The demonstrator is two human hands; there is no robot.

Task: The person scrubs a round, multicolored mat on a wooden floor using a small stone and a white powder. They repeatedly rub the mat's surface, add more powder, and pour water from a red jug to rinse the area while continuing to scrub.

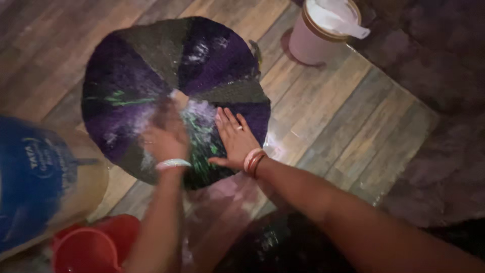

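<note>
Round mat (151, 76), knitted in purple and dark wedges that meet at its middle, lies flat on the wet wood-plank floor (343, 116), spread out fully so its whole face is open to the hands. White suds and green streaks gather near its centre and toward the edge nearest the person.

Right hand (236, 139) rests palm down on the mat near that edge, fingers spread and pressed flat; it pinches nothing and seems to pin the mat so it does not slide on the slick planks. Left hand (165, 136) is blurred over the sudsy centre, so I cannot tell whether it is open or closed, or whether it holds anything; the blur suggests a rubbing stroke.

Beyond the mat's far edge stands a pink lidded jug (323, 30). A red bucket (96, 247) sits at the near left beside the person, with a blue and tan container (35, 182) just above it, both within easy reach.
</note>
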